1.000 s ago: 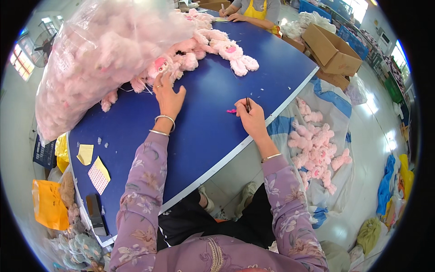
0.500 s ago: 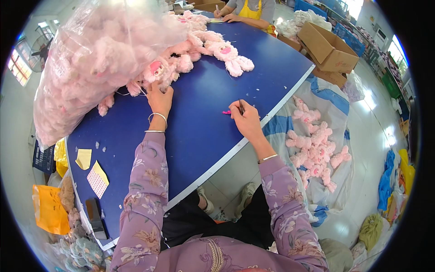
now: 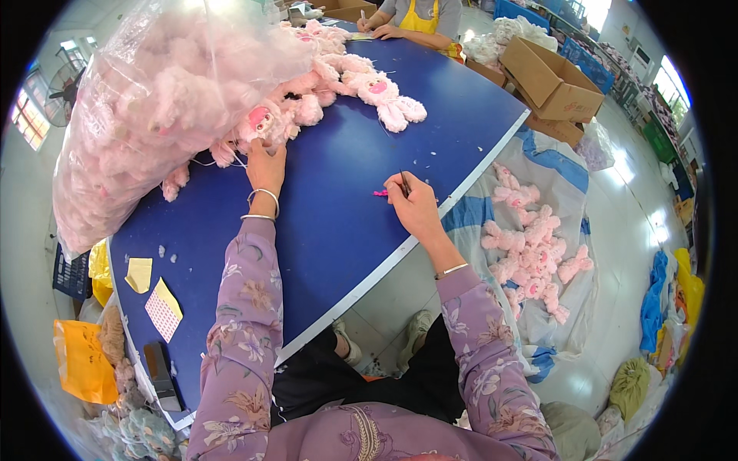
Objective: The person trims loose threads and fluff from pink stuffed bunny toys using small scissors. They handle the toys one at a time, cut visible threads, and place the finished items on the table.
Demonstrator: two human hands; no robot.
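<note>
My left hand (image 3: 267, 167) is closed at the lower edge of a pink plush toy (image 3: 260, 123) with a bright pink face. The toy lies at the mouth of a big clear plastic bag (image 3: 154, 115) stuffed with pink plush; my fingertips are partly hidden in the fur. Over the table's right part, my right hand (image 3: 417, 207) grips a slim dark pointed tool (image 3: 404, 181), its exact kind unclear. Just left of those fingers shows a small bright pink piece (image 3: 380, 193). Several more plush toys, one with long ears (image 3: 396, 107), lie beyond my left hand.
The blue table (image 3: 338, 223) has a pale edge. On its left are a yellow paper (image 3: 139, 274), a sticker sheet (image 3: 164, 310) and a dark flat object (image 3: 161, 376). Pink toys (image 3: 538, 253) lie on sheeting at right. Cardboard boxes (image 3: 550, 81) and a co-worker's yellow apron (image 3: 421, 17) are beyond.
The whole view has shifted slightly. Both hands stay in nearly the same places, the left at the plush toy and the right around the dark tool.
</note>
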